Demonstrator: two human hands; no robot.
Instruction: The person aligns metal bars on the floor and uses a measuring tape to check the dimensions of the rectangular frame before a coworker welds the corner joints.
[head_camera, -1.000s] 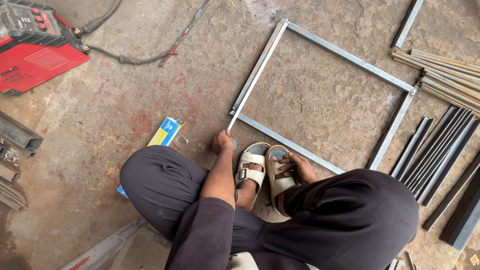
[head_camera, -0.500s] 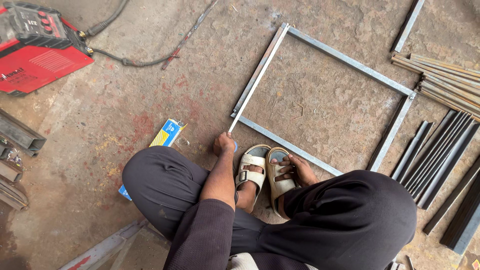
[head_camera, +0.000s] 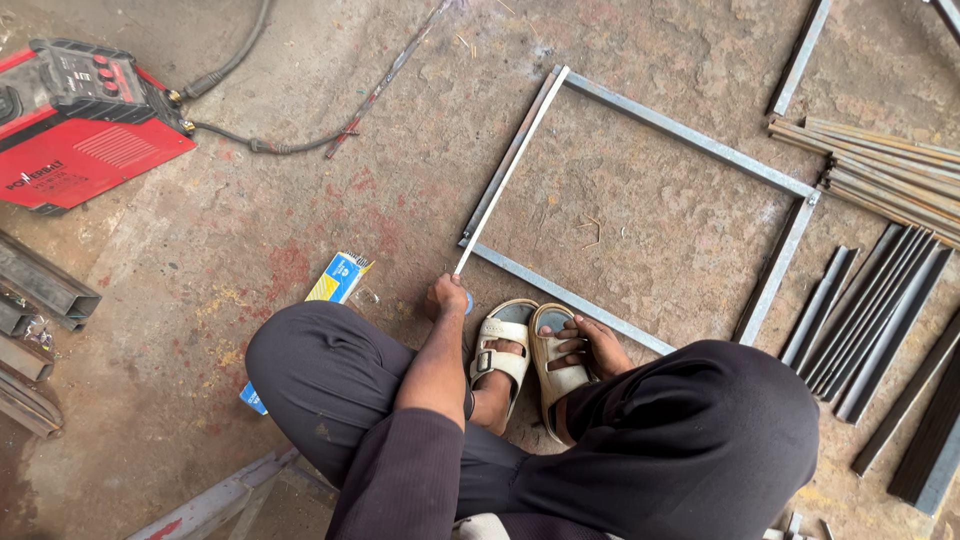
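The left hand (head_camera: 449, 296) is curled shut around the near end of a thin, pale, straight measuring strip (head_camera: 510, 165), which runs from the hand toward one o'clock, lying along the left bar of a square frame (head_camera: 690, 133) of grey metal tube on the floor. The strip's far end reaches the frame's top-left corner. The right hand (head_camera: 592, 348) lies loosely curved, fingers half bent, on a cream sandal (head_camera: 556, 360), holding nothing; a second cream sandal (head_camera: 500, 345) sits just beside it at nine o'clock. The frame's near bar passes just above both sandals. The floor (head_camera: 330, 200) is rough, stained concrete. At ten o'clock stands a red boxy welding machine (head_camera: 80, 130) with dark cables; at three o'clock lie loose dark and rusty metal bars (head_camera: 870, 320).
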